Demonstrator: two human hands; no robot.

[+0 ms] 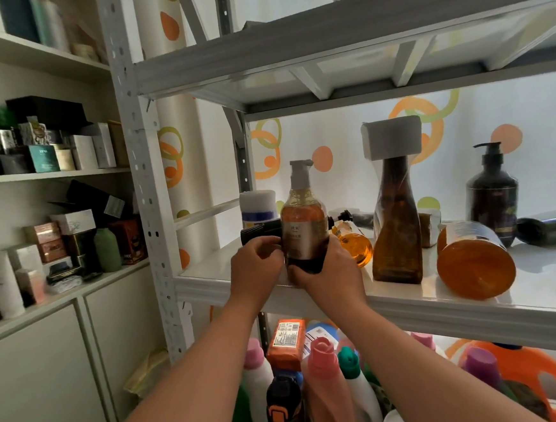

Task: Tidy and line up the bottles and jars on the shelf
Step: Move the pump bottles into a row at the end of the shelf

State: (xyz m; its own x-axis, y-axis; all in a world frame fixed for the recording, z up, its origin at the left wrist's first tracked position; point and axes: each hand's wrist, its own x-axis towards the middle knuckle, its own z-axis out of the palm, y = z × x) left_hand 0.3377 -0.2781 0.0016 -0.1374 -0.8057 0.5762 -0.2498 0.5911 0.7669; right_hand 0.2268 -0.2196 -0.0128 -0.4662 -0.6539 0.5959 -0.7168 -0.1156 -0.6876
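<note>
The amber pump bottle (304, 222) is standing upright at the front left of the white metal shelf (410, 303), close to the edge, its grey pump head pointing up. Both hands are holding it low down. The right hand (328, 270) is wrapping its fingers round the dark base from the right, and the left hand (257, 265) is curling its fingers against the bottle's left side.

Just behind the left hand a black object (260, 234) is lying on its side; what it is cannot be told. Behind that, a white jar (258, 205) with a blue label is standing. To the right of the held bottle, a small amber bottle (356, 246) with a black pump is lying on the board. Beside it a tall brown bottle (396, 234) is standing in clear wrap, carrying a white box (392, 137) on top. Further right, 1 orange jar (474, 265) is lying on its side, base toward the camera, and a dark pump bottle (493, 197) is standing behind it.

On the level below, detergent bottles are crowding together, among them a pink-capped bottle (323, 363) and an orange jug (533, 380). To the left, a cupboard (36, 363) is carrying many small boxes.
</note>
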